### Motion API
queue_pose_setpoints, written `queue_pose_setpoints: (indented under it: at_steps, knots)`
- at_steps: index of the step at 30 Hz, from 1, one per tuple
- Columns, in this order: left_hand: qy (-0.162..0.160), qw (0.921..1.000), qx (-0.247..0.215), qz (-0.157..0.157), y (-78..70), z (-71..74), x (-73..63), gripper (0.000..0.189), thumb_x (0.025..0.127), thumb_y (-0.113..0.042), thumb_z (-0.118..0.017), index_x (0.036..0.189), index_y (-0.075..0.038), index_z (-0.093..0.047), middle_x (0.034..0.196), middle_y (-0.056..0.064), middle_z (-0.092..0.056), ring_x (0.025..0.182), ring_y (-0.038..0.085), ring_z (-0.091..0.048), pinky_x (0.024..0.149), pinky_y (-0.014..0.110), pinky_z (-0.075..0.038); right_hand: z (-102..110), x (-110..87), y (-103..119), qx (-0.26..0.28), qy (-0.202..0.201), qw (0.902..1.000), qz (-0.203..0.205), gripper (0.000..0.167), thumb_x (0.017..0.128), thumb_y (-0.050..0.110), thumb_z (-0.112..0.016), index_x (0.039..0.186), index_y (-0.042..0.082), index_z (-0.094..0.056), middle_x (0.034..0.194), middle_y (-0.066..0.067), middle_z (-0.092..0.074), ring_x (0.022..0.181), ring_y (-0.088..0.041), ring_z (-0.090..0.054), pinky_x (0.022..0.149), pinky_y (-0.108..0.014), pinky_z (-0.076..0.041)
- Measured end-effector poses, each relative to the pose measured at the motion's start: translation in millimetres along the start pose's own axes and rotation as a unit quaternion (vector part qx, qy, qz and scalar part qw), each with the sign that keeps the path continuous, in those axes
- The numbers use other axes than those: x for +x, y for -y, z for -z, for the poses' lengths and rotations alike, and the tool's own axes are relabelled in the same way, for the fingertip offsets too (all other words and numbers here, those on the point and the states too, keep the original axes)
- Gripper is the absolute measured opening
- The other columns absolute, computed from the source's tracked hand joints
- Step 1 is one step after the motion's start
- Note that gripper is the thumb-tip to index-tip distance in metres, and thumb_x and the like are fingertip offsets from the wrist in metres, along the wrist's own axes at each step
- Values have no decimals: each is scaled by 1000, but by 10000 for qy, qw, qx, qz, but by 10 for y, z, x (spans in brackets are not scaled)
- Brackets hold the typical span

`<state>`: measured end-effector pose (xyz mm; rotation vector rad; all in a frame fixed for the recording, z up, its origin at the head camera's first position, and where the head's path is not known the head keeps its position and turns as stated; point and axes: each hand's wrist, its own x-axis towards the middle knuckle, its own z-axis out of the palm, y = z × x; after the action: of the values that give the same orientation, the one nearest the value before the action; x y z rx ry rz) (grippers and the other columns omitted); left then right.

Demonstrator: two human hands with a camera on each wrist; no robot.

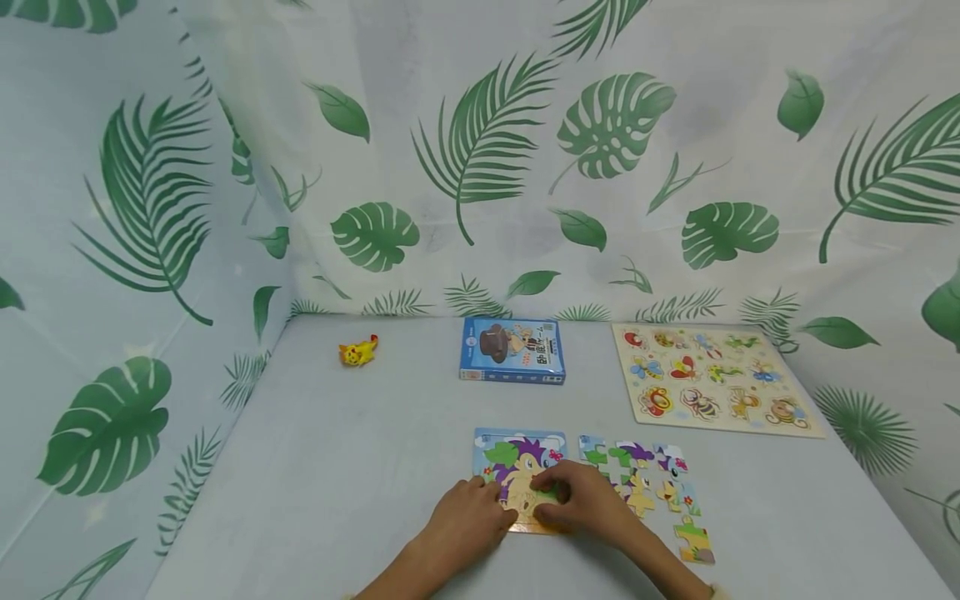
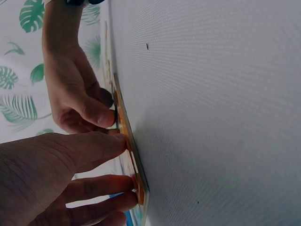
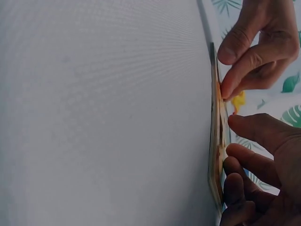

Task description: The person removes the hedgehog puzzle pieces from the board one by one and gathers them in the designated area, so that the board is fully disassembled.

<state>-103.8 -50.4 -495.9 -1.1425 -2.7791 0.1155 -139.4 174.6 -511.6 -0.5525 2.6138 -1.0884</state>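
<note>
A shallow jigsaw puzzle board (image 1: 487, 437) with a purple-haired cartoon hedgehog lies flat on the table. Over its lower left part rests my left hand (image 1: 471, 518); in the left wrist view this hand's thumb and fairly straight fingers (image 2: 106, 182) touch the board's face near its edge. From the right my right hand (image 1: 592, 504) reaches onto the board. Its bent thumb and forefinger pinch at what looks like a puzzle piece, mostly hidden by the fingers. Just right of the board lie loose puzzle pieces (image 1: 693, 540) with matching artwork, partly behind the right hand.
A blue game box (image 1: 512, 350) stands behind the puzzle. At the back right lies a wooden insect-and-animal puzzle board (image 1: 720, 379). A small yellow toy figure (image 1: 358, 351) sits at the back left. Leaf-patterned cloth (image 1: 495, 208) walls the table's back and sides.
</note>
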Motion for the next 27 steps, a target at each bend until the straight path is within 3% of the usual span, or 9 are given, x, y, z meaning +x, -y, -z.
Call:
queue_pose_setpoints:
  at_steps: [11, 27]
  knots:
    - [18, 9999, -115, 97, -6, -20, 9, 14, 95, -34, -65, 93, -30, -78, 78, -4, -59, 70, 14, -55, 58, 28, -41, -46, -14, 11, -191, -201, 9996, -68, 19, 77, 25, -85, 92, 20, -75, 81, 10, -60, 65, -9, -50, 57, -26, -44]
    - [-126, 9998, 110, -102, -34, 12, -11, 10, 90, -34, -71, 82, -31, -76, 78, -2, -62, 69, 15, -57, 55, 29, -41, -121, -22, 14, -193, -549, 9983, -61, 22, 75, 21, -86, 89, 17, -70, 81, 7, -57, 67, -10, -48, 58, -26, -42]
